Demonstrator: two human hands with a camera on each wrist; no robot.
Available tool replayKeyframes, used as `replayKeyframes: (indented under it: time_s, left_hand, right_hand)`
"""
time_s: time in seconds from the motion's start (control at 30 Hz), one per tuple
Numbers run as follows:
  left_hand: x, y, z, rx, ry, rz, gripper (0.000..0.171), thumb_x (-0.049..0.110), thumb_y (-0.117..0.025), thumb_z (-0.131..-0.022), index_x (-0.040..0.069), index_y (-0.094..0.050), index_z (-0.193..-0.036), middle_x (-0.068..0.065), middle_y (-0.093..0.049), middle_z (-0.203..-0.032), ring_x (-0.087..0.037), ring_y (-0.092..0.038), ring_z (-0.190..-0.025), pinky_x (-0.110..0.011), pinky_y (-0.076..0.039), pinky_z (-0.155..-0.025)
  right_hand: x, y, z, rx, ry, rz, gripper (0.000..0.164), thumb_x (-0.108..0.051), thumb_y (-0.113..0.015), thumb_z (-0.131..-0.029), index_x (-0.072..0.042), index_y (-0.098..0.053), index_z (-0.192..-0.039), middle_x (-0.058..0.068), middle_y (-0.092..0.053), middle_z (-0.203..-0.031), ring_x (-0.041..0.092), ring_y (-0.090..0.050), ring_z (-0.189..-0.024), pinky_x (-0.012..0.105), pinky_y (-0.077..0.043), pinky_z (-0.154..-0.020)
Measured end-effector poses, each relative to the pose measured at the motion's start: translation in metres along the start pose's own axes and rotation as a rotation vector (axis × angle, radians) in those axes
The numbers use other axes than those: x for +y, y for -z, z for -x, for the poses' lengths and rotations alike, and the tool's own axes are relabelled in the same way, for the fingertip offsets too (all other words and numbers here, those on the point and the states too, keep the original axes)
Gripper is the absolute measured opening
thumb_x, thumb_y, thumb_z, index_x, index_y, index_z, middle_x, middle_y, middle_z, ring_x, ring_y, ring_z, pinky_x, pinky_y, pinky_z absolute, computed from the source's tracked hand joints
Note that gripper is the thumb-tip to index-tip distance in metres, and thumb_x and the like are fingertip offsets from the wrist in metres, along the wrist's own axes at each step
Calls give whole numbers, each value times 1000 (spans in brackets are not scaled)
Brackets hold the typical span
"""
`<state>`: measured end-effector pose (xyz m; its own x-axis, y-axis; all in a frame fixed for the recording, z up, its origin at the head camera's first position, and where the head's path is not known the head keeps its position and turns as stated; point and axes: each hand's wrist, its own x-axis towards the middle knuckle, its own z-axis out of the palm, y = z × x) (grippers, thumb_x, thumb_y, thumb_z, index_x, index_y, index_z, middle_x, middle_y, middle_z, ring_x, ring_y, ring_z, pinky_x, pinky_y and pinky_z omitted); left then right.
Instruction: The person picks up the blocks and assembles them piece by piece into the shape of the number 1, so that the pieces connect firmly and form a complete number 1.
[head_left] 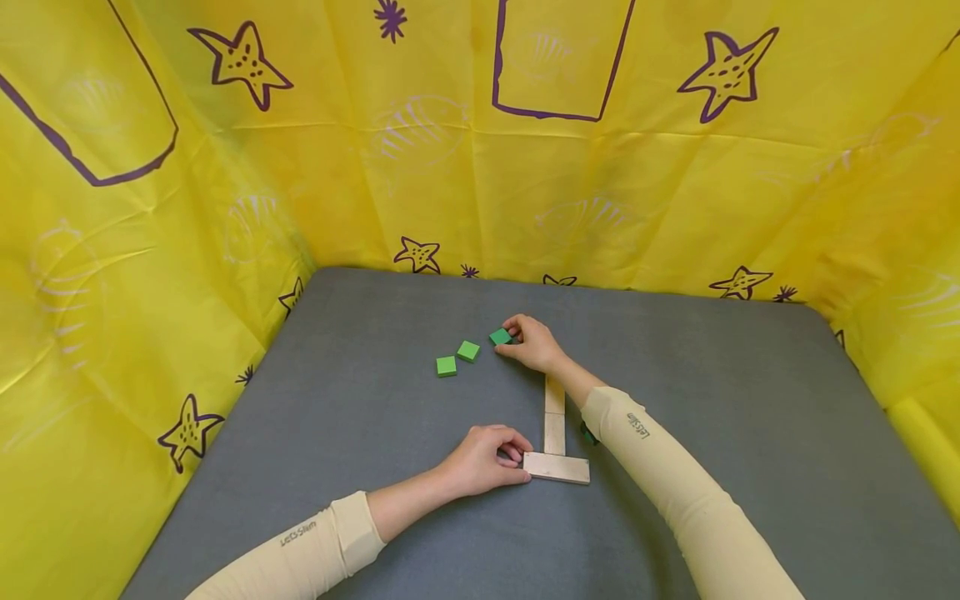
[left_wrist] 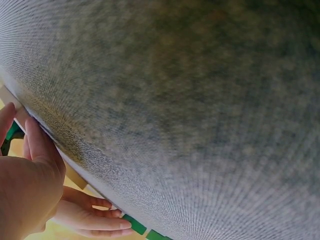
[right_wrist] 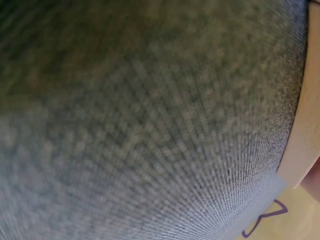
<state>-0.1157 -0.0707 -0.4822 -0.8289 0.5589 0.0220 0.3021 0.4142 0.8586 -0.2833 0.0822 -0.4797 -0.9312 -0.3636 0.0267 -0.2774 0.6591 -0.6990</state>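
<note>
My right hand (head_left: pixel 531 343) pinches a dark green square block (head_left: pixel 500 337) between thumb and fingers, low over the grey table. Two light green square blocks, one (head_left: pixel 468 351) nearer that hand and the other (head_left: pixel 446 367) farther left, lie in a slanting row with it. Lower down, my left hand (head_left: pixel 486 460) holds the left end of a plain wooden block (head_left: pixel 557 468) laid crosswise, thumb on the near side. From its far side a line of wooden blocks (head_left: pixel 554 433) runs away, partly hidden under the right forearm. In the right wrist view a wooden block (right_wrist: pixel 303 130) shows at the edge.
Grey cloth (head_left: pixel 337 358) covers the table. Yellow curtains (head_left: pixel 360 192) with purple starfish drawings stand along its back and sides. The right forearm, in a cream sleeve (head_left: pixel 667 458), reaches across beside the wooden blocks.
</note>
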Motion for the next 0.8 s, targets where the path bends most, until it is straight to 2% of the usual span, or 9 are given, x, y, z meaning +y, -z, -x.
replayKeyframes:
  time_s: [0.43, 0.8]
  left_hand:
    - [2, 0, 0, 2, -10, -10, 25, 5, -83, -75, 4, -71, -97, -5, -65, -88, -9, -64, -78, -16, -53, -69]
    - [0, -1, 0, 4, -1, -10, 26, 6, -84, -75, 4, -71, -97, -2, -65, -87, -7, -63, -77, -15, -53, -69]
  right_hand:
    - [1, 5, 5, 17, -3, -11, 44, -24, -77, -85, -3, -60, -119, 12, -62, -109, 25, -54, -94, 37, -46, -85]
    - [3, 11, 14, 28, -28, -71, 43, -25, -76, -86, -5, -60, -121, 12, -62, -111, 25, -54, -96, 37, -46, -83]
